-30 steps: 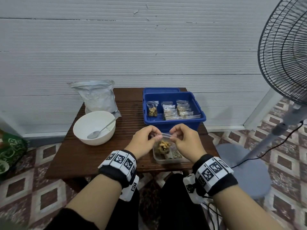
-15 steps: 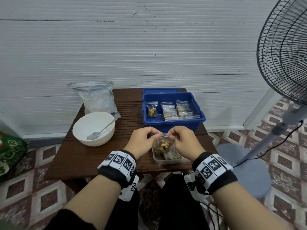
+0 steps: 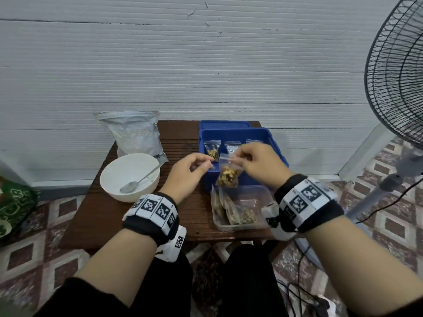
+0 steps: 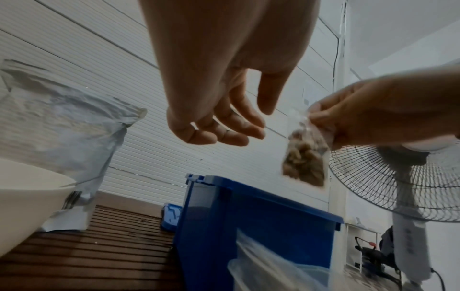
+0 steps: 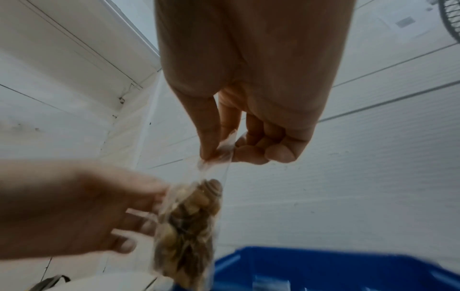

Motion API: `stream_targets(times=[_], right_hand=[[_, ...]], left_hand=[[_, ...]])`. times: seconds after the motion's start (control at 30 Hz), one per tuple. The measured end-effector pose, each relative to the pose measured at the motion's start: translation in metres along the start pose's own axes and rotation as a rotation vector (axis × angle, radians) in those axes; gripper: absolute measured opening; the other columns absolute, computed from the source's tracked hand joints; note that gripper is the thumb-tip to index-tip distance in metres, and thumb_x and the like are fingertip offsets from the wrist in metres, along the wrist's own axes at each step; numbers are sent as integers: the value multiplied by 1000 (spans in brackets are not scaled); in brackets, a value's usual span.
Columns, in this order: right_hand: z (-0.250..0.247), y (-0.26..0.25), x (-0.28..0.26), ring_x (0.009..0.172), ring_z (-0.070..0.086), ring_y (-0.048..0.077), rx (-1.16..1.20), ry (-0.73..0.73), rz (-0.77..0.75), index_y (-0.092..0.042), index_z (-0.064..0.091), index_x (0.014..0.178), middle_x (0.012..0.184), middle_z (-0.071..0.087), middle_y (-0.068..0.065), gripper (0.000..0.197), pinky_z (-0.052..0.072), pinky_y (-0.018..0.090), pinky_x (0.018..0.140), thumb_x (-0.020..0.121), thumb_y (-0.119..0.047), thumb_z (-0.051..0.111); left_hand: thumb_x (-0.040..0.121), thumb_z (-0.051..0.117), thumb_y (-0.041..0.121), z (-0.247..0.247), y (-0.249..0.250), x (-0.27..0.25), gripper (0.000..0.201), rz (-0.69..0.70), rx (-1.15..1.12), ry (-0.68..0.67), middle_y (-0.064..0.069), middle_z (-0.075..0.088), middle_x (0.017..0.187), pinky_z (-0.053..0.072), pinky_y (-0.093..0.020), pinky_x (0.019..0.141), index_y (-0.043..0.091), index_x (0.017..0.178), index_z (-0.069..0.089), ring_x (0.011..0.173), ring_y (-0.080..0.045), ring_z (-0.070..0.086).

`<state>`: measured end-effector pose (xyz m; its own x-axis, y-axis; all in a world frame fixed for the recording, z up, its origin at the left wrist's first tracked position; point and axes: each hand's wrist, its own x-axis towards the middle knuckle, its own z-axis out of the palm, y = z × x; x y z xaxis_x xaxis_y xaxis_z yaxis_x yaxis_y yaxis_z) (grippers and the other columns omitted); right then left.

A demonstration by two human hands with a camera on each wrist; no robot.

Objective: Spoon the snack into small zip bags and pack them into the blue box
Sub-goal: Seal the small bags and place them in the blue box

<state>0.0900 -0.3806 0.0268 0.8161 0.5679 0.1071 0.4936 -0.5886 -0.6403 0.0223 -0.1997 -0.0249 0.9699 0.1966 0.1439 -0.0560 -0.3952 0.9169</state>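
Note:
A small zip bag (image 3: 227,173) (image 4: 305,159) (image 5: 189,222) filled with brown snack hangs from my right hand (image 3: 249,162) (image 5: 224,151), which pinches its top edge between thumb and forefinger. It hangs over the near wall of the blue box (image 3: 278,154) (image 4: 251,226). Beside the bag, apart from it, is my left hand (image 3: 194,167) (image 4: 219,128), fingers loosely curled and holding nothing. Several filled bags (image 3: 211,148) stand inside the box. The white bowl (image 3: 129,177) at left holds a metal spoon (image 3: 137,181).
A clear plastic tub (image 3: 240,207) with more bags sits at the table's front right. A silver snack pouch (image 3: 135,135) stands behind the bowl against the wall. A standing fan (image 3: 398,88) is at the right, its cable on the tiled floor.
Both hands pinched the bag's top low over the clear tub. Now the left hand has let go and the right hand has lifted the bag up toward the blue box.

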Motion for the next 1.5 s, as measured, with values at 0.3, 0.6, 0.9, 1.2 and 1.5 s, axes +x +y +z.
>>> stream_targets(times=[0.3,0.6,0.9,1.2,1.5], right_hand=[[-41,-11,103,84,57,13,-336,-157,-14,-8,72,98,94,69,5,17,46,27,77,88,-20,66],[15,17,180,84,55,8,-530,-445,25,-12,74,95,102,71,3,12,46,24,74,85,-17,70],[51,31,215,82,62,20,-655,-566,22,-13,75,94,100,71,7,15,51,29,66,84,-6,65],[56,37,214,76,55,27,-925,-455,-23,-16,66,101,90,54,6,14,43,30,63,89,-13,59],[20,28,193,90,63,20,-595,-354,-19,-17,73,88,94,68,-1,11,46,29,68,82,-26,72]], left_hand=[[98,54,22,-5,-40,50,11,-292,80,147,4,60,105,38,-21,88,20,106,60,104,-13,57],[99,51,26,-4,-56,90,30,-354,52,126,6,53,106,35,-19,84,13,126,52,98,-8,51],[100,49,30,-2,-72,109,28,-389,-26,125,6,56,111,37,-20,88,17,125,51,104,-8,53],[99,49,31,0,-80,109,26,-401,-53,131,1,61,115,43,-27,95,18,121,52,108,-14,58],[100,49,32,2,-60,92,27,-389,-9,113,7,59,105,37,-21,82,17,123,49,97,-8,55]])
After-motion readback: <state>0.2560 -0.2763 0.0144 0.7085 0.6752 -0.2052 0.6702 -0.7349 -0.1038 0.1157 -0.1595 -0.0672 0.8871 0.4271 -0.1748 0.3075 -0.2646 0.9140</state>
